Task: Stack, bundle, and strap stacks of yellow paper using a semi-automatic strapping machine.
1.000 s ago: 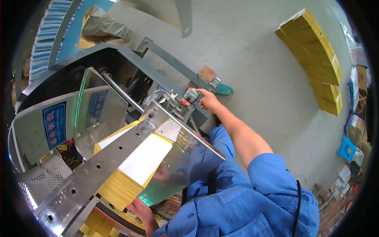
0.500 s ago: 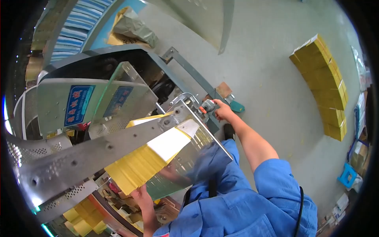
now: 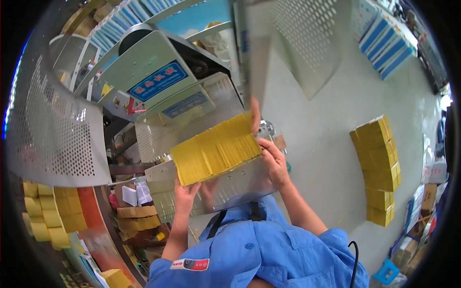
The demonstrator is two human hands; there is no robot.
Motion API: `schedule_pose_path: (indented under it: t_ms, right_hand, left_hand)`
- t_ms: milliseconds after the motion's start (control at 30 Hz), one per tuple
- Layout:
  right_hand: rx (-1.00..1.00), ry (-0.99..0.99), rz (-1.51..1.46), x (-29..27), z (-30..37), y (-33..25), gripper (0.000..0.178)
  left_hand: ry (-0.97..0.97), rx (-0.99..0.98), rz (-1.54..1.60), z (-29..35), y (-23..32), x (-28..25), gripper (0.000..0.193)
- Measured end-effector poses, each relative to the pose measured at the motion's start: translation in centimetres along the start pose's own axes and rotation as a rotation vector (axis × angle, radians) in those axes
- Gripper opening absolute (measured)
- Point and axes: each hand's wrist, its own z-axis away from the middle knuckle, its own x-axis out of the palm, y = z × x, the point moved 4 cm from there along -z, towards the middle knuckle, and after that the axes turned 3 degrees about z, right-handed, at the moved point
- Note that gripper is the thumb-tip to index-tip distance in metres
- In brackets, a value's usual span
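A long stack of yellow paper [image 3: 216,149] lies slanted across a shiny metal table plate [image 3: 235,177] in front of me. My left hand [image 3: 186,196] grips its near left corner, thumb and fingers partly hidden at the edge. My right hand [image 3: 272,158] closes on the stack's right end, fingers bent against it. Beyond that end a metal bar [image 3: 250,62] rises, with what looks like a reflected finger in it. The plate also mirrors my left hand.
A machine panel with a blue label [image 3: 158,79] stands behind the stack. Perforated metal guards [image 3: 62,129] flank it at left and upper right. Yellow bundles [image 3: 377,168] form a row on the right floor. More yellow bundles [image 3: 45,211] sit at lower left.
My right hand has left the metal fitting at the machine's corner and taken the stack's right end. The bar no longer crosses over the stack. The view has turned.
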Motion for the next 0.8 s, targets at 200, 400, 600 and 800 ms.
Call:
schedule_pose_path:
  t_ms: [200,400,600,800]
  right_hand:
    - [0.003,-0.094,0.003,1.2,0.7,0.8,0.054]
    - [0.091,-0.101,0.042,2.0,0.2,3.4,0.067]
    - [-0.089,-0.046,0.342,4.4,-0.4,-1.6,0.033]
    - [0.143,-0.065,0.852,5.7,-2.9,0.5,0.043]
  left_hand:
    - [-0.052,0.086,-0.14,-1.0,-3.1,-2.6,0.095]
    - [-0.039,0.107,-0.065,-1.6,-1.4,-0.5,0.084]
    - [-0.023,0.077,-0.07,-0.5,5.4,-2.9,0.059]
    - [0.04,-0.36,-0.392,-0.7,1.7,-5.0,0.052]
